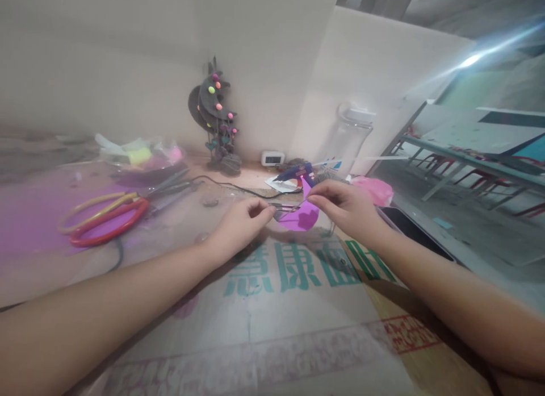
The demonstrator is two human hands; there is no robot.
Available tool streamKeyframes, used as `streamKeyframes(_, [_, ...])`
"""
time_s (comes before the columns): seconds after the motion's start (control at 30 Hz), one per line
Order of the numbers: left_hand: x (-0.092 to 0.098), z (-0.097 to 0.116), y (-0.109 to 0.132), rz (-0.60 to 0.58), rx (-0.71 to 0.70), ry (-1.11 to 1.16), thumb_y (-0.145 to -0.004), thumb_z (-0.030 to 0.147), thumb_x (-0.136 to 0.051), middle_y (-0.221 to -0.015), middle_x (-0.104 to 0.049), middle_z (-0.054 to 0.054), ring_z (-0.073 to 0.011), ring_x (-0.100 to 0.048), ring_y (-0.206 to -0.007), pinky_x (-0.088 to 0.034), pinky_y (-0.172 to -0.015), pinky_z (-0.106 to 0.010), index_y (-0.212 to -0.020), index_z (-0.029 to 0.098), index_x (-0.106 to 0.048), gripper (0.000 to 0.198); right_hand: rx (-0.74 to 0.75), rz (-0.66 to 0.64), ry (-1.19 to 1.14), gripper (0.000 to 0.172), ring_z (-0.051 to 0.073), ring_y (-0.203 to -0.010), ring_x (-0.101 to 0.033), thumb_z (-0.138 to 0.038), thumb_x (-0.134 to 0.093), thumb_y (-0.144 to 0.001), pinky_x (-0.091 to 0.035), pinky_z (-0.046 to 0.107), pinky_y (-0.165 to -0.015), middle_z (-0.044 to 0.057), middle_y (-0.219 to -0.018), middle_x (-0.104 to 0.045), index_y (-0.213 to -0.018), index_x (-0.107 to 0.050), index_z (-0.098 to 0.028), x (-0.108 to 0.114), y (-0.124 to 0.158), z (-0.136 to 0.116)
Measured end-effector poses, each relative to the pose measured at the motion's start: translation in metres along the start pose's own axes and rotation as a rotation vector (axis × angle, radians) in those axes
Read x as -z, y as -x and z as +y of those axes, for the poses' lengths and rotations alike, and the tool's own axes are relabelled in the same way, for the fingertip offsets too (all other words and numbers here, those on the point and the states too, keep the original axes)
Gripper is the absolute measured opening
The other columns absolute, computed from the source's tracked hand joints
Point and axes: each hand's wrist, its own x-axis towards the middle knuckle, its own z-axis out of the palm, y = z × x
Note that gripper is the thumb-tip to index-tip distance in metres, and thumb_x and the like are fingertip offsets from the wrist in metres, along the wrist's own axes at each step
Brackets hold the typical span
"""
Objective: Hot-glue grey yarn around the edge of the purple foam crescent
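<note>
My left hand (249, 219) is closed, its thumb and fingertips pinching a small, thin, dark wire-like piece (286, 208). Facing it, my right hand (344, 201) is also closed in a pinch, at the other end of what looks like the same thin piece; its exact kind is too small to tell. Right behind the fingertips is a purple crescent-shaped cutout (305, 218), with a hand's shadow on it. Whether my fingers touch the crescent I cannot tell. A blue glue gun (293, 171) lies just beyond, its dark cord running left across the table.
Scissors (108, 219) with red and yellow handles lie left on a purple sheet (29, 214). Behind are a bag of coloured bits (142, 155), a grey crescent ornament (213, 109), a small white clock (272, 158) and a clear bottle (351, 137). A phone (415, 234) rests at right.
</note>
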Motion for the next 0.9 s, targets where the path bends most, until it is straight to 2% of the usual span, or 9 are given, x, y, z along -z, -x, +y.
streamKeyframes(0.23, [0.001,-0.003,0.000,-0.017,-0.001,-0.007,-0.081,0.039,-0.055,-0.064,-0.056,0.002,-0.0132,-0.049,-0.058,-0.037,-0.056,-0.024,-0.067,0.019,-0.056,0.025,-0.038,-0.046,-0.040,0.023,0.016,-0.073,-0.060,-0.038,-0.056,-0.088,-0.045,0.027,-0.067,0.003,-0.080,-0.069,-0.083,-0.067,-0.019,-0.001,0.001,0.012])
streamKeyframes(0.4, [0.000,-0.004,-0.001,-0.045,0.005,0.008,-0.082,0.038,-0.055,-0.059,-0.053,0.003,-0.0121,-0.049,-0.055,-0.037,-0.052,-0.023,-0.064,0.019,-0.054,0.026,-0.074,-0.038,0.026,0.021,0.015,-0.066,-0.057,-0.038,-0.060,-0.083,-0.042,0.026,-0.061,0.002,-0.074,-0.068,-0.080,-0.069,-0.019,0.012,-0.010,0.020])
streamKeyframes(0.5, [0.000,-0.001,0.001,-0.108,0.058,0.078,-0.083,0.039,-0.054,-0.052,-0.049,0.004,-0.0103,-0.043,-0.045,-0.031,-0.044,-0.022,-0.063,0.019,-0.052,0.028,-0.124,-0.037,0.022,0.021,0.014,-0.063,-0.055,-0.038,-0.062,-0.081,-0.041,0.026,-0.059,0.001,-0.071,-0.066,-0.079,-0.069,-0.019,0.020,-0.016,0.026])
streamKeyframes(0.6, [0.000,0.002,0.002,-0.176,0.083,0.140,-0.083,0.040,-0.054,-0.048,-0.045,0.005,-0.0094,-0.037,-0.042,-0.028,-0.042,-0.022,-0.062,0.020,-0.050,0.029,-0.169,-0.020,-0.061,0.021,0.013,-0.063,-0.055,-0.038,-0.062,-0.081,-0.041,0.026,-0.060,0.001,-0.071,-0.065,-0.078,-0.067,-0.018,0.024,-0.019,0.033])
streamKeyframes(0.67, [0.000,0.004,0.002,-0.172,0.067,0.158,-0.082,0.039,-0.056,-0.051,-0.046,0.005,-0.0096,-0.039,-0.046,-0.030,-0.045,-0.022,-0.062,0.019,-0.050,0.029,-0.188,-0.011,-0.156,0.025,0.013,-0.064,-0.054,-0.042,-0.062,-0.081,-0.041,0.025,-0.061,0.001,-0.072,-0.064,-0.078,-0.066,-0.017,0.023,-0.020,0.040])
streamKeyframes(0.83, [0.001,0.003,0.002,-0.174,0.093,0.267,-0.080,0.041,-0.058,-0.056,-0.047,0.004,-0.0090,-0.039,-0.046,-0.031,-0.045,-0.023,-0.064,0.019,-0.050,0.028,-0.216,-0.041,-0.350,0.033,0.010,-0.057,-0.047,-0.050,-0.060,-0.081,-0.037,0.024,-0.055,-0.001,-0.065,-0.057,-0.076,-0.061,-0.017,0.012,-0.017,0.055])
streamKeyframes(0.9, [0.001,0.002,0.002,-0.196,0.111,0.306,-0.081,0.041,-0.059,-0.056,-0.047,0.004,-0.0086,-0.037,-0.045,-0.030,-0.044,-0.022,-0.065,0.019,-0.049,0.028,-0.251,-0.029,-0.380,0.032,0.011,-0.058,-0.050,-0.049,-0.059,-0.082,-0.039,0.024,-0.057,-0.001,-0.067,-0.058,-0.075,-0.061,-0.017,0.005,-0.015,0.058])
